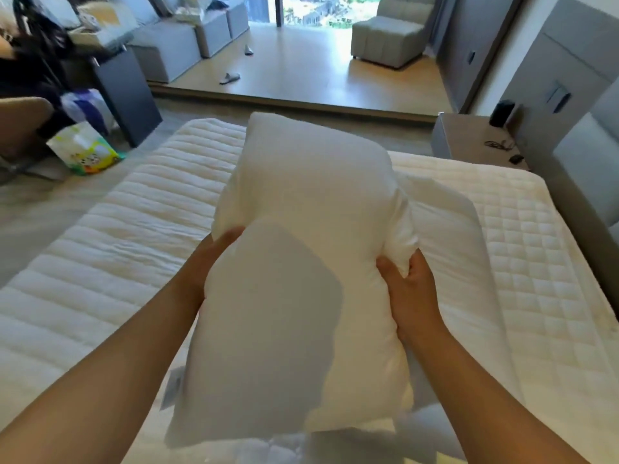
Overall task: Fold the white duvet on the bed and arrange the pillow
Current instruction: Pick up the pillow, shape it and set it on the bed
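A plump white pillow (301, 236) is held up lengthwise over the bed, in the middle of the view. My left hand (214, 259) presses against its left side, fingers tucked under the edge. My right hand (407, 286) grips a bunch of its fabric on the right side. Beneath the pillow lies white bedding: a ribbed quilted layer (110, 249) on the left and a square-quilted mattress cover (536, 262) on the right. A second white pillow or fold of duvet (445, 209) shows just behind my right hand, partly hidden.
A grey bedside table (469, 139) with a black speaker and cables stands at the far right by the grey headboard (576, 88). A colourful bag (85, 150), a dark cabinet and a seated person are at the left. Grey sofas, slippers and wooden floor lie beyond.
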`<state>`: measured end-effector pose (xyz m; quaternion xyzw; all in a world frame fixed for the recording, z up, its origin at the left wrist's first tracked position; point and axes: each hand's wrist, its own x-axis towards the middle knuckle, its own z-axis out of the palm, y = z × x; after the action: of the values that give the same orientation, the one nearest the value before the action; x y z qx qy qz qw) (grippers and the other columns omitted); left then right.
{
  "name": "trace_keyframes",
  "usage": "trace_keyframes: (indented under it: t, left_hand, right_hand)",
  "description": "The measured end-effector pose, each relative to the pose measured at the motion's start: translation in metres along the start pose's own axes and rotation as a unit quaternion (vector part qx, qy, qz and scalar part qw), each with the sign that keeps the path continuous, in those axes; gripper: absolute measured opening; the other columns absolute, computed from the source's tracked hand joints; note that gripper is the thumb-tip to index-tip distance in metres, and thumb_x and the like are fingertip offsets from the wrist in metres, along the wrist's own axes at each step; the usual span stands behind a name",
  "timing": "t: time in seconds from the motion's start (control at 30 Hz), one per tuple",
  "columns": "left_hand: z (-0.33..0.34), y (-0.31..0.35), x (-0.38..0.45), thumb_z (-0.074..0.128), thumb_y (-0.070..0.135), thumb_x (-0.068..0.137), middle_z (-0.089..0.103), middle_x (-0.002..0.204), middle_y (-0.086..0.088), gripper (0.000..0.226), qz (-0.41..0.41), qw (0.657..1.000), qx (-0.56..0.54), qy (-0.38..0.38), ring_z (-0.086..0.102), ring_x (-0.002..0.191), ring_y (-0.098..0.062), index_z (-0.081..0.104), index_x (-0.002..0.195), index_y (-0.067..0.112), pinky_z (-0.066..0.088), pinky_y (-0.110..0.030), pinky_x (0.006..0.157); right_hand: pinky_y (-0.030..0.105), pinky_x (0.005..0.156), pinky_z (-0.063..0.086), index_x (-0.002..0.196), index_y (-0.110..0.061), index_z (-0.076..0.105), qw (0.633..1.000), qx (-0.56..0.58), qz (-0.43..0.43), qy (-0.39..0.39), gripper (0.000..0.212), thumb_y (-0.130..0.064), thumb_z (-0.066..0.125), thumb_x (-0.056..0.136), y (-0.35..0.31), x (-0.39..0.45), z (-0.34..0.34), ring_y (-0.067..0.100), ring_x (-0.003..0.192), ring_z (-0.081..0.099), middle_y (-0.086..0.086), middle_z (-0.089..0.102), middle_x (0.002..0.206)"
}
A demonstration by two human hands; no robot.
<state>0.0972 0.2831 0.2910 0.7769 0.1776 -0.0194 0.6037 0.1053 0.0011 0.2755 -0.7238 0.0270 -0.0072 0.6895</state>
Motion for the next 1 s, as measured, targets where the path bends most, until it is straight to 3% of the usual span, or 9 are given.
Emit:
trace_keyframes:
  t: [0.1,0.2,0.3,0.37,0.43,0.5,0.67,0.87,1.0]
  left_hand:
    - [-0.060,-0.009,0.035,0.052,0.038,0.099,0.074,0.084,0.014,0.011,0.019,1.000,-0.016,-0.018,0.069,0.073,0.005,0.063,0.103,0.040,0.052,-0.020,0.061]
    - [-0.108,-0.039,0.090,0.058,0.065,0.087,0.074,0.112,0.006,0.051,-0.007,0.998,-0.016,-0.065,0.071,0.101,-0.016,0.062,0.127,0.033,0.057,-0.042,0.085]
    - [-0.136,-0.104,0.146,0.047,0.084,0.076,0.047,0.151,-0.003,0.092,-0.090,0.993,0.049,-0.058,0.051,0.132,-0.027,0.035,0.150,0.030,0.042,-0.057,0.106]
    - [-0.136,-0.148,0.154,0.041,0.083,0.079,0.027,0.161,-0.005,0.097,-0.159,0.981,0.106,-0.034,0.038,0.141,-0.032,0.020,0.156,0.029,0.034,-0.059,0.111]
    - [-0.133,-0.187,0.148,0.042,0.069,0.091,0.022,0.163,-0.008,0.085,-0.189,0.971,0.144,-0.036,0.032,0.144,-0.033,0.015,0.157,0.023,0.030,-0.054,0.114]
    - [-0.131,-0.228,0.142,0.042,0.053,0.099,0.019,0.163,-0.010,0.074,-0.214,0.958,0.182,-0.056,0.025,0.148,-0.032,0.015,0.158,0.016,0.026,-0.048,0.116]
    - [-0.128,-0.300,0.134,0.040,0.048,0.102,0.021,0.163,-0.014,0.069,-0.279,0.935,0.211,-0.061,0.025,0.147,-0.032,0.021,0.156,0.009,0.026,-0.043,0.115]
    - [-0.117,-0.329,0.135,0.034,0.062,0.097,0.029,0.159,-0.017,0.081,-0.296,0.933,0.192,-0.076,0.033,0.144,-0.032,0.028,0.152,0.003,0.030,-0.041,0.114]
    - [-0.121,-0.315,0.149,0.037,0.044,0.104,0.041,0.151,-0.021,0.061,-0.230,0.945,0.234,-0.018,0.041,0.137,-0.036,0.037,0.147,0.001,0.034,-0.042,0.107]
  right_hand:
    - [0.030,0.080,0.056,0.110,-0.030,0.063,1.000,-0.007,-0.014,0.020,0.022,-0.018,0.061,0.092,0.003,0.019,0.059,0.010,0.094,0.067,-0.007,0.071,0.103]
    - [0.038,0.080,0.056,0.106,-0.015,0.061,0.997,-0.015,0.032,0.070,0.019,-0.026,0.063,0.091,0.035,0.044,0.111,0.024,0.092,0.066,0.007,0.068,0.099]
    - [0.040,0.086,0.051,0.111,-0.010,0.057,0.974,-0.154,0.152,0.064,0.035,-0.034,0.065,0.087,0.098,0.066,0.148,0.030,0.098,0.063,0.009,0.066,0.106]
    - [0.038,0.091,0.048,0.126,-0.007,0.049,0.941,-0.226,0.251,0.004,0.051,-0.032,0.066,0.085,0.139,0.068,0.158,0.032,0.107,0.059,0.014,0.061,0.121]
    - [0.035,0.095,0.044,0.137,-0.004,0.041,0.897,-0.312,0.306,-0.063,0.061,-0.031,0.064,0.087,0.180,0.058,0.167,0.034,0.118,0.054,0.018,0.054,0.131]
    - [0.033,0.094,0.042,0.133,-0.004,0.044,0.866,-0.371,0.319,-0.104,0.053,-0.033,0.059,0.090,0.209,0.044,0.172,0.034,0.121,0.053,0.018,0.055,0.132]
    - [0.031,0.101,0.035,0.139,-0.005,0.042,0.813,-0.456,0.321,-0.168,0.043,-0.029,0.034,0.104,0.244,0.022,0.171,0.033,0.133,0.041,0.022,0.044,0.143]
    - [0.034,0.101,0.038,0.142,-0.003,0.036,0.830,-0.396,0.374,-0.119,0.062,-0.046,0.043,0.097,0.269,0.012,0.186,0.033,0.130,0.047,0.020,0.046,0.144]
    - [0.037,0.087,0.040,0.122,-0.003,0.040,0.837,-0.425,0.335,-0.083,0.039,-0.035,0.042,0.099,0.266,0.020,0.204,0.037,0.116,0.054,0.024,0.057,0.125]
